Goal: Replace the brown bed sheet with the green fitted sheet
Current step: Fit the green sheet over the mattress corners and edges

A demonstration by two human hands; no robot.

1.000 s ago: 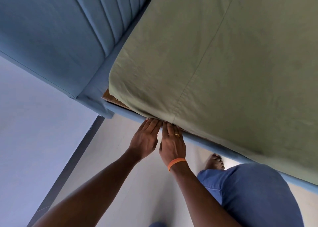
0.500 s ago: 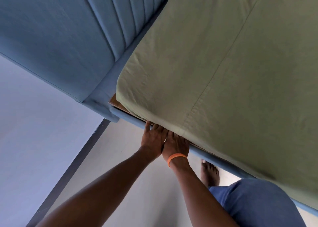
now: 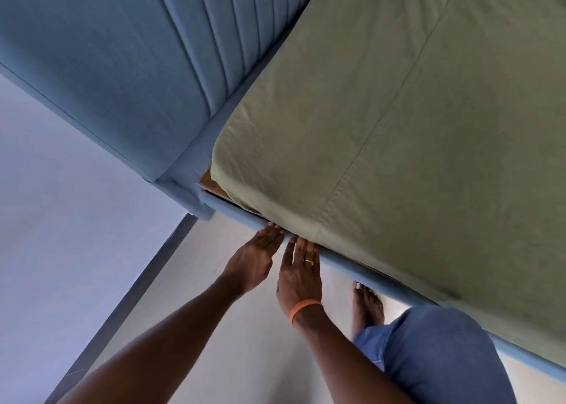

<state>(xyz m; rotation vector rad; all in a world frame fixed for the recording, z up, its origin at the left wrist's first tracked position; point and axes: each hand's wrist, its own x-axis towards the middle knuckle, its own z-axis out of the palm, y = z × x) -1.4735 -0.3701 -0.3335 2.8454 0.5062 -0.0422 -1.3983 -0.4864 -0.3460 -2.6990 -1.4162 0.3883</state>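
Hands (image 3: 275,265) flatter now — fingertips at green fitted sheet (image 3: 398,128)

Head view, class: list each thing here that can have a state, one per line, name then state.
Green fitted sheet: spread over the mattress, lower edge at the side rail, creased near the corner.
Left hand: fingers straight, tips at the sheet's edge.
Right hand: fingers straight, tips at the sheet's edge.
Side rail: uncovered below the sheet.
Headboard: upright, bare.
Wooden base corner: exposed.

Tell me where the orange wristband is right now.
In the head view, lower centre: the orange wristband circles the right wrist, just behind the right hand at the blue bed rail.
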